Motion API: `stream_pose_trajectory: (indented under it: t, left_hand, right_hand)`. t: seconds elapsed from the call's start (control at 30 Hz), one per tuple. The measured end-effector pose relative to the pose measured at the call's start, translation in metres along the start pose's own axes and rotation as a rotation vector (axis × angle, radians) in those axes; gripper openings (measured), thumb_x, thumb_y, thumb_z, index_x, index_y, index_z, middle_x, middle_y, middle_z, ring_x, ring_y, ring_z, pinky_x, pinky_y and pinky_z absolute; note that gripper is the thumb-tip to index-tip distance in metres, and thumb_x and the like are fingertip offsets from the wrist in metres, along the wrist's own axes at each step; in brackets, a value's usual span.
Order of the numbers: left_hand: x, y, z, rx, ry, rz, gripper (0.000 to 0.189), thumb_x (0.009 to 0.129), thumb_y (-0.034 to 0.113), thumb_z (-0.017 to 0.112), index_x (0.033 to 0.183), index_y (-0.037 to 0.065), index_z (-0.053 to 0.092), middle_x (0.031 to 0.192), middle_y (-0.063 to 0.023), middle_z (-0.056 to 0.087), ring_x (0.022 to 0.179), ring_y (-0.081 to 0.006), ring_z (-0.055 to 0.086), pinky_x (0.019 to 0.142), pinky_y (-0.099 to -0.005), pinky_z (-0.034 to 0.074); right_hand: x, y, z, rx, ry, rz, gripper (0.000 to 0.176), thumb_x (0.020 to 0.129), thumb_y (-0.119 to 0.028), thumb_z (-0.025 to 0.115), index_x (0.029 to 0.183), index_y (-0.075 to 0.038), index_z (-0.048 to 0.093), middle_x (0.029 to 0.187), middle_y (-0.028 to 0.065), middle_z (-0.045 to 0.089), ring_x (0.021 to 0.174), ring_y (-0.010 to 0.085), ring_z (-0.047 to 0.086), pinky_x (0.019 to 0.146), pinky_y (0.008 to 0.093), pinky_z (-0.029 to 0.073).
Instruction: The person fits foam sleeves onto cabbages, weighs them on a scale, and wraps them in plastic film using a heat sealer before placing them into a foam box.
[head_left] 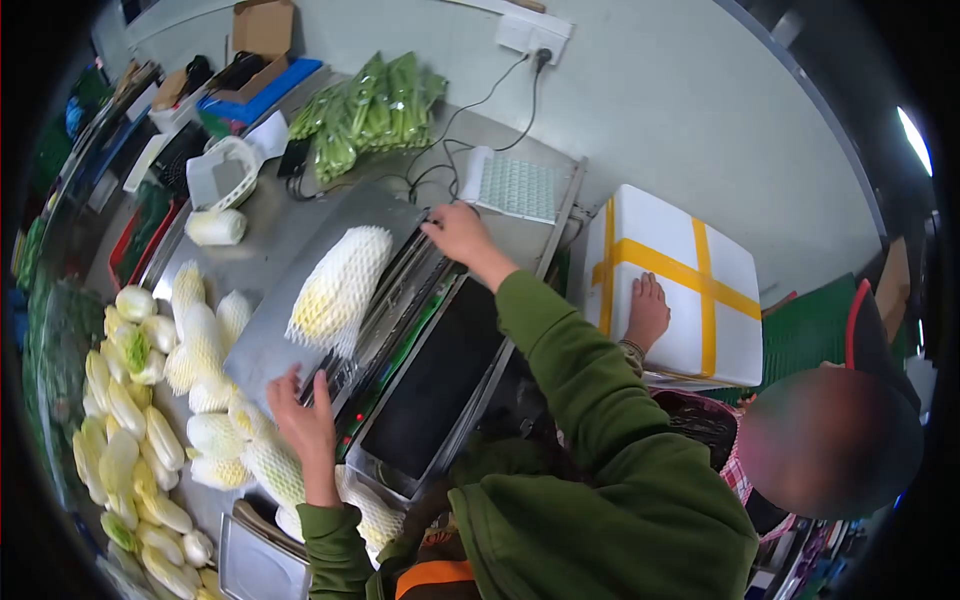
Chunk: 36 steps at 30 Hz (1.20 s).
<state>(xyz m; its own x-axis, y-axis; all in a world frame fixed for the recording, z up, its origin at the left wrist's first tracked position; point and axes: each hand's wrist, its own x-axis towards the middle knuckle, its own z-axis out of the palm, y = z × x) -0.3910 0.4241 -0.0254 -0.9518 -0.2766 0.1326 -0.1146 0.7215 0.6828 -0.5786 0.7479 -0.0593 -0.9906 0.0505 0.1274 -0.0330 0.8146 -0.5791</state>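
A cabbage in a white foam net lies on the grey metal plate of a wrapping machine. My left hand is beside the plate's lower edge, its thumb and fingers apart, holding nothing. At the machine's far end, my right hand has its fingers bent at the edge of the film slot; what they hold, if anything, is too small to make out. Clear film shows along the slot between my hands. The machine's black panel lies nearer my body.
Netted cabbages and bare ones lie at the left. Bagged greens, a label sheet and cables are at the back. A co-worker's hand rests on a taped white foam box at the right.
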Motion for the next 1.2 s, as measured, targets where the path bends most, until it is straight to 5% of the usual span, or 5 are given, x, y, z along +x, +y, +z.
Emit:
stream_pose_trajectory:
  t: [0.1,0.2,0.8,0.97,1.2]
  left_hand:
    - [0.037,0.017,0.011,0.138,0.088,0.265,0.095,0.068,0.035,0.083,0.143,0.001,0.036,0.136,-0.0272,0.043,0.127,-0.0426,0.040,0.107,-0.0461,0.033]
    - [0.066,0.018,0.034,0.174,-0.101,0.284,0.102,0.065,0.039,0.084,0.143,-0.002,0.033,0.138,-0.0280,0.041,0.125,-0.0430,0.042,0.106,-0.0457,0.034]
    - [0.052,-0.002,0.021,-0.278,0.092,0.071,0.088,0.073,0.020,0.082,0.144,0.001,0.034,0.129,-0.0205,0.050,0.116,-0.0305,0.053,0.097,-0.0359,0.045]
    - [-0.008,-0.050,-0.011,0.092,0.223,-0.091,0.017,0.079,0.015,0.075,0.086,0.000,0.069,0.081,-0.0126,0.060,0.080,-0.0282,0.057,0.070,-0.0389,0.045]
    - [-0.015,-0.011,0.014,0.352,0.181,0.088,0.027,0.078,0.028,0.074,0.064,0.005,0.070,0.067,-0.0089,0.056,0.070,-0.0295,0.053,0.065,-0.0419,0.039]
  right_hand:
    - [0.011,-0.034,0.018,0.297,-0.076,-0.016,0.051,0.087,-0.045,0.060,0.116,-0.003,0.064,0.116,0.0241,0.059,0.107,0.0383,0.058,0.094,0.0412,0.046]
    - [0.023,-0.062,0.045,0.355,-0.171,-0.184,0.061,0.089,-0.051,0.055,0.122,-0.001,0.060,0.122,0.0259,0.056,0.115,0.0393,0.055,0.100,0.0408,0.042]
    - [0.032,-0.009,-0.011,0.341,-0.266,-0.107,0.044,0.089,-0.042,0.063,0.107,-0.003,0.069,0.098,0.0123,0.070,0.091,0.0218,0.066,0.080,0.0351,0.050]
    - [0.017,0.070,-0.026,0.125,-0.282,0.019,0.034,0.081,-0.036,0.069,0.090,-0.004,0.072,0.086,0.0147,0.070,0.081,0.0283,0.067,0.073,0.0374,0.051]
    - [0.010,0.012,-0.031,-0.216,-0.245,-0.056,0.036,0.081,-0.041,0.069,0.087,-0.006,0.074,0.085,0.0140,0.069,0.083,0.0316,0.067,0.072,0.0418,0.052]
